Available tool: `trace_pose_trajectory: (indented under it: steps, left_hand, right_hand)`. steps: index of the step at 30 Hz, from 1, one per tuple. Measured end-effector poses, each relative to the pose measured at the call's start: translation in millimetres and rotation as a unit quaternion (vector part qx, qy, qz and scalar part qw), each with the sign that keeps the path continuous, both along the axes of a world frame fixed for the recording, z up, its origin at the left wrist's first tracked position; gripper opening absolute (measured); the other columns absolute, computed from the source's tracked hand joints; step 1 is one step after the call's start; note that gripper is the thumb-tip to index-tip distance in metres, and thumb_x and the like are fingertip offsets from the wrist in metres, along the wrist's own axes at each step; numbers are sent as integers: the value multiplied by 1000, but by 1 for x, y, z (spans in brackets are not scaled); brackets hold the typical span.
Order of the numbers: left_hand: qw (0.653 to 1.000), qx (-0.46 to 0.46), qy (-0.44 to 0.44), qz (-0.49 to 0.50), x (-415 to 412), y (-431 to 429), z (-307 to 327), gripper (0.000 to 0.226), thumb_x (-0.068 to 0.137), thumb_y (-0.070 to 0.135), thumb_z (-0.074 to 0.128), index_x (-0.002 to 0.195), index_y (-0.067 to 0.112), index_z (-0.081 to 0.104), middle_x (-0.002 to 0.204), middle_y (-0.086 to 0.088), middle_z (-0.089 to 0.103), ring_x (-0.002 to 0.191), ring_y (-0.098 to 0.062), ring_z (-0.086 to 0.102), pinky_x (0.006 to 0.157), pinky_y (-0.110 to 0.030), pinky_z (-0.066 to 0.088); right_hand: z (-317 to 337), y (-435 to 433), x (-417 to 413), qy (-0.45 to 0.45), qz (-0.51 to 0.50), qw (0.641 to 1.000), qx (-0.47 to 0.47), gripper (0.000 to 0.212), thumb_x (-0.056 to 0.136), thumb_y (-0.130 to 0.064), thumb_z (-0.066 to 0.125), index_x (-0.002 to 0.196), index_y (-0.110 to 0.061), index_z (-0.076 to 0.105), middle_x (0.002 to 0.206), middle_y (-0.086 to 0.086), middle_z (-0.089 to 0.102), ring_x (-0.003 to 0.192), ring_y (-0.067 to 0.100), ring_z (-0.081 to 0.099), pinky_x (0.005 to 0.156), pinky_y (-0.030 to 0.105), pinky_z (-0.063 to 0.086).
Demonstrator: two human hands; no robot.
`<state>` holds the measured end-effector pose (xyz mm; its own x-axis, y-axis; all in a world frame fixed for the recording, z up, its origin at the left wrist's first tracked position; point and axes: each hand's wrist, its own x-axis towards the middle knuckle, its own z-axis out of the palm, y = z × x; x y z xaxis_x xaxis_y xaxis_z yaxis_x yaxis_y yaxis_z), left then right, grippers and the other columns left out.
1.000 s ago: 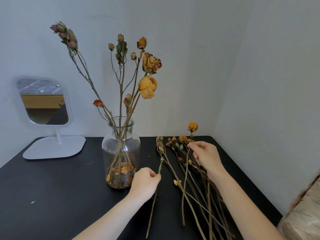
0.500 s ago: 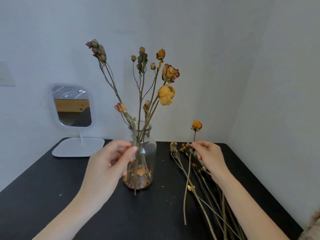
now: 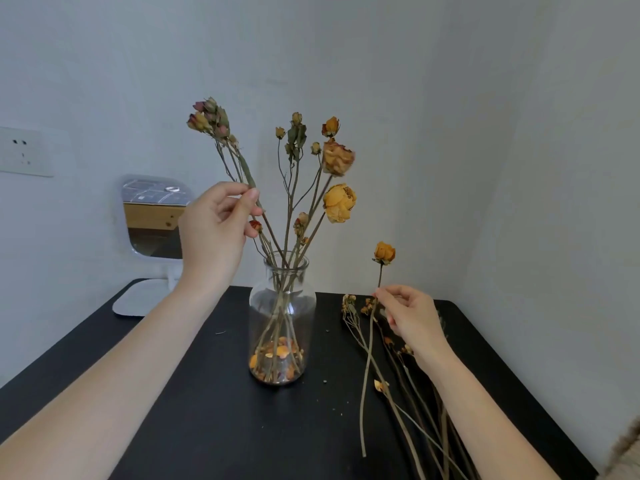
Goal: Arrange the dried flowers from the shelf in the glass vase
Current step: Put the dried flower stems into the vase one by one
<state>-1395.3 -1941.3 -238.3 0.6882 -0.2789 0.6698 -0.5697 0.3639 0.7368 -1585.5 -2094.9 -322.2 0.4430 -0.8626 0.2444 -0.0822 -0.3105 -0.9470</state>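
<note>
Vase mouth: the glass vase (image 3: 282, 320) has a narrow neck, already crowded by several stems.
Above the vase: dried flowers (image 3: 337, 157) spread wide and block a straight way down.
Left of the vase: bare bench (image 3: 173, 393), open for passing; the mirror (image 3: 152, 216) stands behind, near the wall.
Right of the vase: loose stems (image 3: 398, 393) lie over the bench up to the right wall.
Between vase and loose stems: a narrow bare strip.

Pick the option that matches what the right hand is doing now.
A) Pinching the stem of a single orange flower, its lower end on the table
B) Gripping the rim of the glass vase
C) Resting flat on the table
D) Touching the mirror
A: the right hand pinches the stem of the orange flower beside the loose stems, apart from the glass vase.
</note>
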Motion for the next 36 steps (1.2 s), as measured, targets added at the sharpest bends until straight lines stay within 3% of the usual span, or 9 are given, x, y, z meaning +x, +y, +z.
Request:
trace_pose_trajectory:
  steps: [5,7,16,21,27,32,36]
  left_hand:
    - [999,-28,-10,29,7,3,5,10,89,26,59,82,31,62,69,13,65,46,-2,54,45,-7,39]
    - [999,-19,-24,37,9,2,3,7,89,26,59,83,29,62,70,13,65,47,-2,55,45,-7,39]
    - [990,94,-104,33,-4,-13,-26,3,87,21,62,87,19,65,59,9,62,44,3,54,48,-6,41]
    - [959,178,-199,93,-6,-13,-40,11,85,24,64,88,15,70,45,9,55,47,-5,57,65,-7,35]
    - [933,264,-217,116,-2,-17,-54,18,88,27,60,95,14,71,49,14,49,52,-9,55,58,-26,47]
    - [936,250,-214,128,-6,-17,-53,27,86,35,61,99,14,68,47,17,44,49,-7,52,56,-23,43]
    - [956,184,-201,111,-10,-14,-49,29,88,32,59,105,11,67,46,10,53,49,-9,57,61,-25,49]
  right_hand:
    - [-2,-4,-2,0,-5,1000,2,7,89,-25,59,93,-22,64,44,-10,51,38,-3,45,42,8,37]
    - [-3,-4,1,-3,1,1000,4,7,89,-23,59,92,-20,64,45,-9,51,38,-3,44,41,8,36]
    - [-10,-5,7,18,-1,1000,-8,17,90,-24,57,100,-13,66,45,-10,50,38,-2,44,43,8,37]
    - [-7,-5,11,10,1,1000,-3,12,89,-22,59,96,-16,66,49,-8,52,39,-2,45,42,7,36]
    - [-7,-3,19,9,8,1000,-11,7,89,-22,60,90,-19,65,45,-9,52,39,-3,45,41,6,35]
    - [-9,0,25,20,11,1000,-15,14,89,-23,60,97,-14,66,47,-9,53,40,-3,46,42,7,36]
    - [-10,1,28,23,11,1000,-19,15,89,-24,60,98,-14,67,42,-11,52,40,-2,45,45,10,37]
